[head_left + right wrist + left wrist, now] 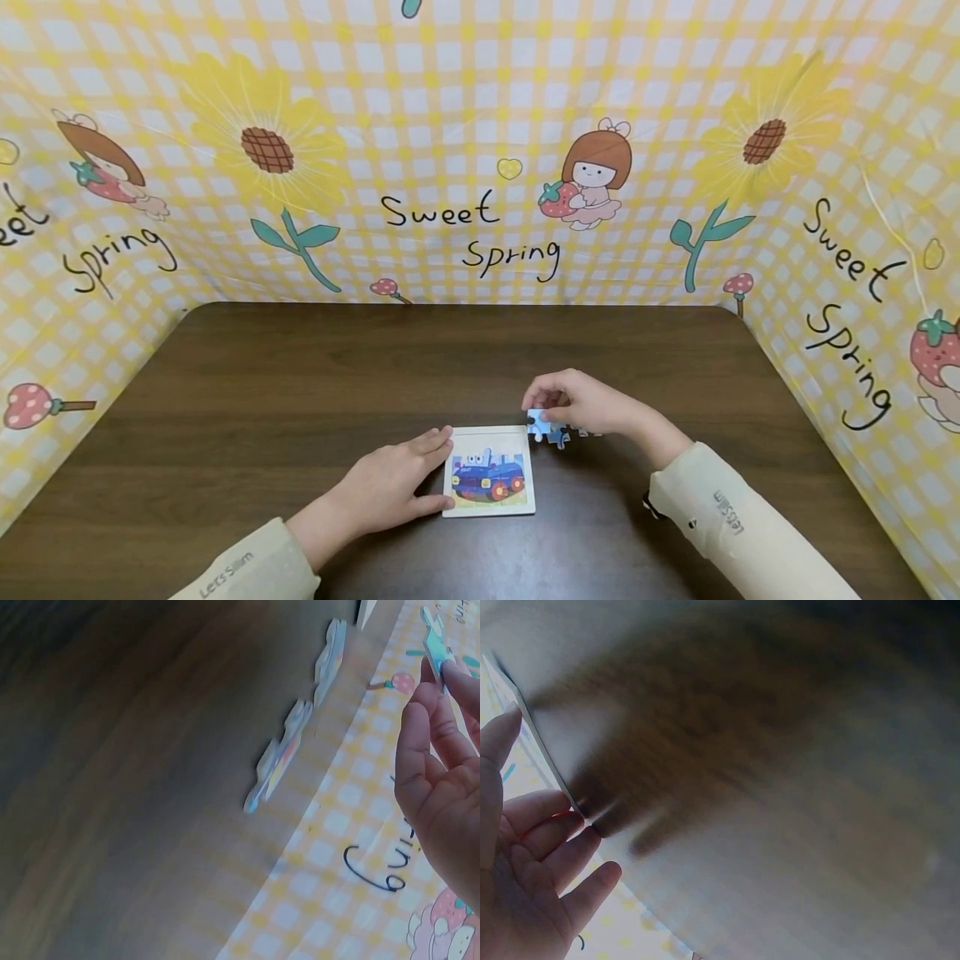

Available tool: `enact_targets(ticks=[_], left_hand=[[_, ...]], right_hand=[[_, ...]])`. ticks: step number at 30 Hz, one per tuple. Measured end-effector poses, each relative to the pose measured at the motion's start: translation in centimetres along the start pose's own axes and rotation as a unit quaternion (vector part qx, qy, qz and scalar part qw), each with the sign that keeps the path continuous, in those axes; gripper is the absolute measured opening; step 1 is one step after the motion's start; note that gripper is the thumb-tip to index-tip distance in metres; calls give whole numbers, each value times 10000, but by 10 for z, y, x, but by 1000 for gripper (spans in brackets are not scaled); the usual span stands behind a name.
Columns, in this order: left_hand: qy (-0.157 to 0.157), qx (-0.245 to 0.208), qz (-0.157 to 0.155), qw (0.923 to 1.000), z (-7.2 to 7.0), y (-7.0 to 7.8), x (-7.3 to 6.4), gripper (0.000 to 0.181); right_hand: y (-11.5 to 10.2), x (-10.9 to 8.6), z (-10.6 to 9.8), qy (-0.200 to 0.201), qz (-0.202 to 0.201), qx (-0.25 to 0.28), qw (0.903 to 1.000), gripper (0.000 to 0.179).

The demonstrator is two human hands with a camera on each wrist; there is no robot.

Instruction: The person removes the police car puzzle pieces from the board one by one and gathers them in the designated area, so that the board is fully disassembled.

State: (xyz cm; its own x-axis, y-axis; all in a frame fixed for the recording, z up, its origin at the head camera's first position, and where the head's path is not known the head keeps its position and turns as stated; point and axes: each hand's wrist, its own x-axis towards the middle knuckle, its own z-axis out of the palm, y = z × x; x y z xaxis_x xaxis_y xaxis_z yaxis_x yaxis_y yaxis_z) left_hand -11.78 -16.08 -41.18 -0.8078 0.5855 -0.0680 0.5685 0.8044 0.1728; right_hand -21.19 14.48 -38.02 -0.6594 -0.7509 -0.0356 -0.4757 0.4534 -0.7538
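Just beside the tray's (489, 431) upper right corner, the light-blue puzzle piece (537, 422) is pinched in your right hand's (583, 402) grip, best held level while your left hand (388, 482), fingers extended, braces the tray's left side on the tabletop (300, 358).

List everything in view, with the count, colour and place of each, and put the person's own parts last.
Dark brown wood-grain table: one, brown, beneath everything.
Square white puzzle tray: one, white, on the table, containing a partial blue truck picture.
Light-blue jigsaw piece: at least one, in the right fingers.
Loose flat jigsaw pieces: several, exact count unclear, multicoloured, on the table, right of the tray.
Checked printed cloth: count unclear, yellow and white, behind and beside the table.
Cream long sleeves: two, cream, on both forearms.
Hands: two; left hand at the tray's left edge, right hand beyond its upper right corner.
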Motion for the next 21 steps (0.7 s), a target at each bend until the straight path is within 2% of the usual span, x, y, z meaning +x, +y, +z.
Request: enact_targets(ticks=[15,21], left_hand=[[21,-49,4,10000,0,0,-1,72],[15,-53,20,10000,-1,0,0,73]], right_hand=[[21,-29,-22,368,22,-87,9993,16],[31,-45,-29,489,261,-120,9984,15]])
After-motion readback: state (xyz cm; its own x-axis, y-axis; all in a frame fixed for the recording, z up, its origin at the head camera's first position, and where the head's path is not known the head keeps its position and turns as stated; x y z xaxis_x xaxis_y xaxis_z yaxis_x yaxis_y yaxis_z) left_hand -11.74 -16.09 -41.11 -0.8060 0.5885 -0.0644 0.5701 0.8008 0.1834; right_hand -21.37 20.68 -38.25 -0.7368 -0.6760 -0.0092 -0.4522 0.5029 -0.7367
